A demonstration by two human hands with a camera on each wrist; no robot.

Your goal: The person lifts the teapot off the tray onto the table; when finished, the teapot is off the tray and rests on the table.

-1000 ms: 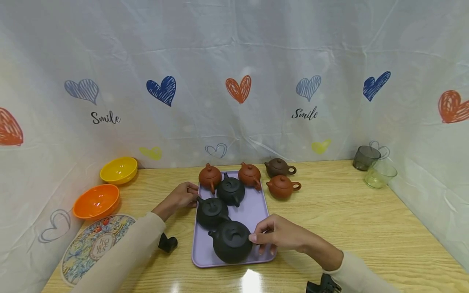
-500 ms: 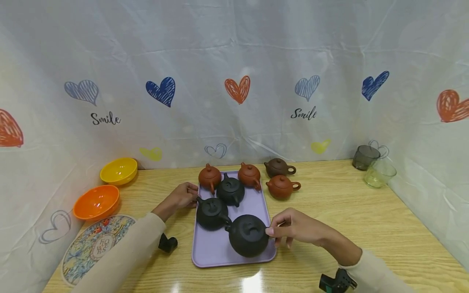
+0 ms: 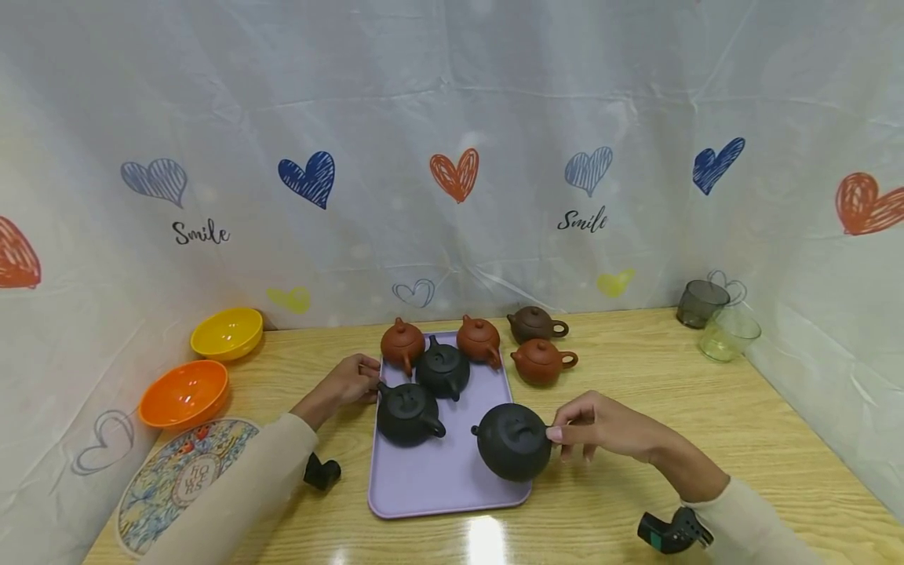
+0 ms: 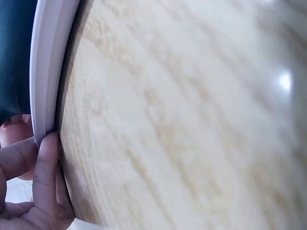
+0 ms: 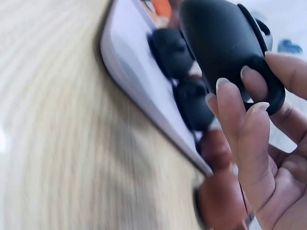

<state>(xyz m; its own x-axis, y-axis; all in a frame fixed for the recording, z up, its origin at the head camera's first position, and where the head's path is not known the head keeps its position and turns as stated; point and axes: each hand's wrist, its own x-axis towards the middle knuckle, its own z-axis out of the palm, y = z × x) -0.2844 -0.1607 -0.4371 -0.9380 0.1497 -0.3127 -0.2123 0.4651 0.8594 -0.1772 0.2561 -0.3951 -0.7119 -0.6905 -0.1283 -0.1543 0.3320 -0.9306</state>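
My right hand (image 3: 602,426) pinches the handle of a black teapot (image 3: 513,443). In the right wrist view this teapot (image 5: 223,43) hangs above the tray's level, a fingertip through its handle loop. In the head view it overlaps the right edge of the lilac tray (image 3: 441,496). My left hand (image 3: 346,381) is at the tray's left edge; in the left wrist view its thumb and finger pinch the tray rim (image 4: 48,72). Two more black teapots, one nearer (image 3: 407,414) and one farther (image 3: 442,369), stand on the tray. Two reddish clay teapots, left (image 3: 402,343) and right (image 3: 477,339), are at its far end.
Right of the tray stand a dark brown teapot (image 3: 534,324) and a reddish teapot (image 3: 540,362). A grey glass (image 3: 702,304) and a yellowish glass (image 3: 729,336) are at far right. Yellow (image 3: 227,333) and orange (image 3: 184,394) bowls and a patterned round mat (image 3: 191,479) lie left.
My right hand has carried the black teapot rightward and up, from the tray's near middle to over its right edge. My left hand has stayed at the tray.
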